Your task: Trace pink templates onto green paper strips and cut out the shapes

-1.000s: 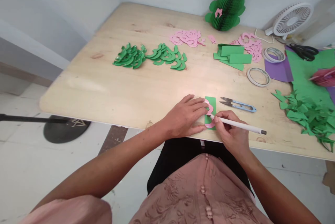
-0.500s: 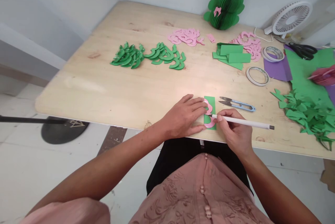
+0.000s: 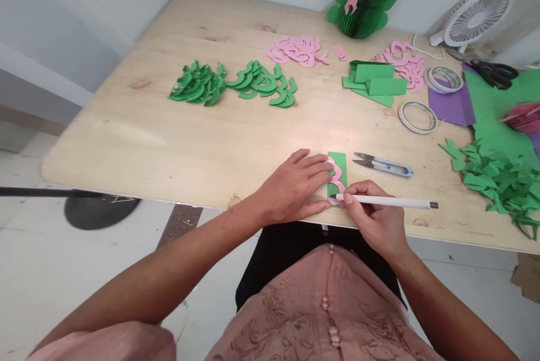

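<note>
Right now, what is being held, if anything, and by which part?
The right hand holds the white pen near its tip; the left hand rests on the pink cutout.

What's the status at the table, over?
Left hand on pink cutout over green strip. Right hand holding white pen. Blue snips nearby, touching neither hand.

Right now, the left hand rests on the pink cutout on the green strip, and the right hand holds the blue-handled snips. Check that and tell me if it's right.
One thing is wrong: the right hand holds a white pen, not the blue-handled snips, which lie on the table. The head view shows this. The rest stands.
</note>
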{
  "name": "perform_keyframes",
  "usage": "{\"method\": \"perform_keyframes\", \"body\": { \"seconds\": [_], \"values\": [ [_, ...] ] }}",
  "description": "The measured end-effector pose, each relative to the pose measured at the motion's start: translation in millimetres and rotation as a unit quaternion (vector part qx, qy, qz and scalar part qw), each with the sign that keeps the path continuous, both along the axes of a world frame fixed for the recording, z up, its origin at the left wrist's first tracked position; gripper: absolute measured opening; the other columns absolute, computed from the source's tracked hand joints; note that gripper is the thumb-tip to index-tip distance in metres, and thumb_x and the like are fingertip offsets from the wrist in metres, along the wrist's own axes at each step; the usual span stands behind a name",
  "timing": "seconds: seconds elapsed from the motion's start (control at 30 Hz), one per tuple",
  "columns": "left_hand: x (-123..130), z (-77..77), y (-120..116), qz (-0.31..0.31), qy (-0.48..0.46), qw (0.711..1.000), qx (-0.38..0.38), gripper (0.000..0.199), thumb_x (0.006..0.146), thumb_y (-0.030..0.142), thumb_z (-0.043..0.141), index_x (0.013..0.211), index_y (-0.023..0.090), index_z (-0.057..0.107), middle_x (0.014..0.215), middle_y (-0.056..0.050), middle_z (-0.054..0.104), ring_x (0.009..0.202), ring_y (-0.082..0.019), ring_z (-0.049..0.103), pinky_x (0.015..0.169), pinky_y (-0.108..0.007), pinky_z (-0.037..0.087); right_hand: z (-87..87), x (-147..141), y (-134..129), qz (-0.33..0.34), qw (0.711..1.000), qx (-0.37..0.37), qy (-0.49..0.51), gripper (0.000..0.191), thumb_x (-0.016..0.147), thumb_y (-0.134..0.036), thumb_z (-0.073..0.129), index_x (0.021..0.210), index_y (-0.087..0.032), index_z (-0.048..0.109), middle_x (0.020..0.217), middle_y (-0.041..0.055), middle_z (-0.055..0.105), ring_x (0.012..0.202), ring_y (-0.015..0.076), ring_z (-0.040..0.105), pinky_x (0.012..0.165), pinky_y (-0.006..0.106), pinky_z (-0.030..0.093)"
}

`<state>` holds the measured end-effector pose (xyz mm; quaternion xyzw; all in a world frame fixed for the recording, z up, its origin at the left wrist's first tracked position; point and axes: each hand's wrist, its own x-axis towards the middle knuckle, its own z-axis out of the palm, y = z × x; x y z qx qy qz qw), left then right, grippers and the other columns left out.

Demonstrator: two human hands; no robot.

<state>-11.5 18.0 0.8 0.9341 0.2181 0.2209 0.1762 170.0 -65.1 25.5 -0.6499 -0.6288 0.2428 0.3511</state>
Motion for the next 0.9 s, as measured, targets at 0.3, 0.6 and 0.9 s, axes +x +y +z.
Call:
{"method": "perform_keyframes", "body": {
  "seconds": [0.3, 0.6, 0.9],
  "values": [
    [0.0, -0.3, 0.3, -0.001, 0.006, 1.0, 0.001, 0.033, 0.09, 0.039, 0.049, 0.112, 0.016, 0.057, 0.129, -0.011, 0.059, 0.129, -0.026, 0.045, 0.11, -0.046, 0.028, -2.0, 0.8, -0.3, 0.016, 1.0, -0.006, 0.009, 0.011, 0.084, -0.026, 0.058, 0.075, -0.021, 0.061, 0.062, -0.0015, 0.063, 0.048, 0.0109, 0.051, 0.044, 0.022, 0.038],
    [-0.4, 0.4, 0.6, -0.001, 0.01, 1.0, -0.001, 0.032, 0.09, 0.039, 0.05, 0.112, 0.016, 0.057, 0.129, -0.011, 0.059, 0.129, -0.027, 0.045, 0.111, -0.046, 0.028, -2.1, 0.6, -0.3, 0.012, 1.0, -0.005, 0.002, 0.01, 0.084, -0.026, 0.058, 0.075, -0.021, 0.061, 0.063, -0.0017, 0.062, 0.046, 0.0101, 0.048, 0.042, 0.023, 0.035],
    [-0.5, 0.0, 0.3, 0.002, 0.016, 1.0, 0.003, 0.034, 0.089, 0.039, 0.051, 0.113, 0.016, 0.057, 0.129, -0.012, 0.059, 0.129, -0.026, 0.044, 0.111, -0.046, 0.027, -3.2, 1.3, -0.9, 0.014, 1.0, 0.001, 0.004, 0.01, 0.084, -0.025, 0.059, 0.076, -0.02, 0.061, 0.064, -0.0024, 0.063, 0.048, 0.0095, 0.05, 0.044, 0.021, 0.036]
  ]
}}
